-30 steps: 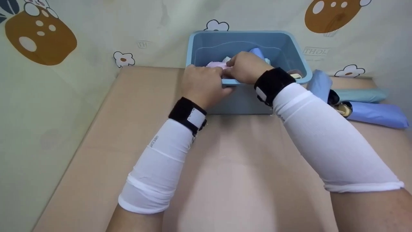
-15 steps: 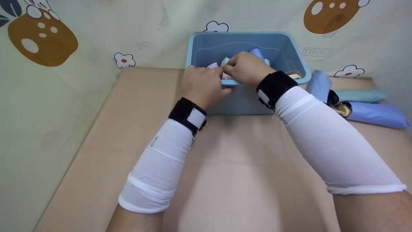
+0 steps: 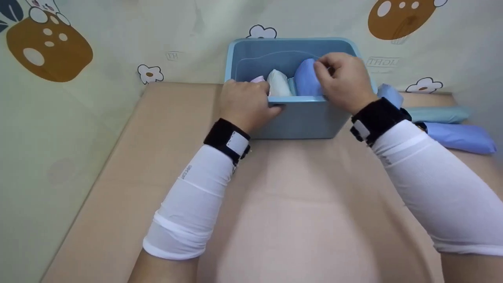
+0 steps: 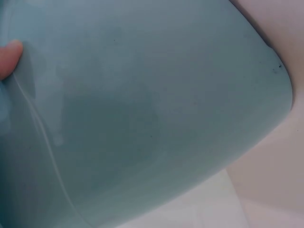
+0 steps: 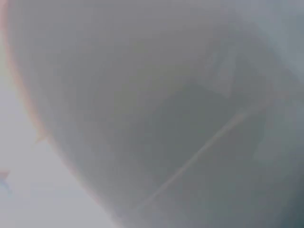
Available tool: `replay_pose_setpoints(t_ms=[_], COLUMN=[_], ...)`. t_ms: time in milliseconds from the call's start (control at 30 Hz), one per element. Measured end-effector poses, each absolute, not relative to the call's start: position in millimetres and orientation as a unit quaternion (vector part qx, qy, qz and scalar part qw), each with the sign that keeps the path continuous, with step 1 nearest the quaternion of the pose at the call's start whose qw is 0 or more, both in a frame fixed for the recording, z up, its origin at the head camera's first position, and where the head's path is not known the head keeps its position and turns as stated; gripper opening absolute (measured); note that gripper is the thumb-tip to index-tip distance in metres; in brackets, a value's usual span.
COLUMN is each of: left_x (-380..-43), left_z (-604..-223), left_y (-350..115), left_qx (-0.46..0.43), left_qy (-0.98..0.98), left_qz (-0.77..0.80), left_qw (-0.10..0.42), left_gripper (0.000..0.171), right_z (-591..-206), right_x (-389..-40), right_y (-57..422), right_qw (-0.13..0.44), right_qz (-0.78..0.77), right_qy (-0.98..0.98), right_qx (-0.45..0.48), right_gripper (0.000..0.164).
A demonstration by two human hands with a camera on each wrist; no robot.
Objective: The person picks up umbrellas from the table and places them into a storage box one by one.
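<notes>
My left hand point(image 3: 245, 104) grips the front left rim of a blue-grey plastic bin point(image 3: 298, 118), fingers over the edge and thumb outside. In the left wrist view that thumb point(image 4: 9, 59) lies against the bin's smooth wall point(image 4: 166, 95). My right hand point(image 3: 346, 80) is over the bin's right side, fingers curled, thumb and forefinger right at the edge of a blue folded umbrella point(image 3: 307, 78) inside; I cannot tell if they pinch it. Left of it stand a pale whitish bundle point(image 3: 279, 83) and a bit of pink cloth point(image 3: 257, 79). The right wrist view is blurred.
To the bin's right lie a light blue umbrella point(image 3: 390, 95), a teal one point(image 3: 440, 114) and a violet-blue one point(image 3: 459, 137), partly behind my right forearm. A patterned wall covering point(image 3: 196, 47) rises behind the bin. Brown board point(image 3: 290, 204) covers the table.
My right hand has moved right, from the bin's middle to its right side, uncovering the pale bundle and the blue umbrella. My left hand stays on the rim.
</notes>
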State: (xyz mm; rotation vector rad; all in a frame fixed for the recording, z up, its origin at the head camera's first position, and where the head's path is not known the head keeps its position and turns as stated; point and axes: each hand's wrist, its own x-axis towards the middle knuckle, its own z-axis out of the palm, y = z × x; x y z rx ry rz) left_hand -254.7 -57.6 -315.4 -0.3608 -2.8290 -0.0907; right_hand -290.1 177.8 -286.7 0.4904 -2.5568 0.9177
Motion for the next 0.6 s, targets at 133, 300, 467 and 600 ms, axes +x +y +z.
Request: replay_pose_setpoints(t_ms=[133, 300, 467, 600], left_x=[-254.8, -254.1, -253.6, -253.8], left_z=[-315.6, -315.1, -316.0, -317.5], left_y=[-56.7, -56.5, -56.8, -57.2], left_qx=[-0.125, -0.124, -0.127, -0.131], left_qy=[-0.981, -0.980, -0.978, -0.977], left_qz=[-0.033, -0.037, -0.028, -0.026], left_qw=[0.147, 0.149, 0.162, 0.169], left_gripper=[0.054, 0.052, 0.052, 0.052], right_z=[-293.3, -310.8, -334.4, -349.8], right_x=[-290.5, -296.4, -299.0, -297.5], right_y=[232.2, 298.8, 362.4, 397.2], right_qw=[0.223, 0.258, 0.156, 0.015], right_qz=[0.338, 0.300, 0.221, 0.177], right_qy=[-0.909, -0.918, -0.963, -0.984], right_qx=[0.094, 0.019, -0.002, -0.003], right_gripper=[0.041, 0.045, 0.055, 0.077])
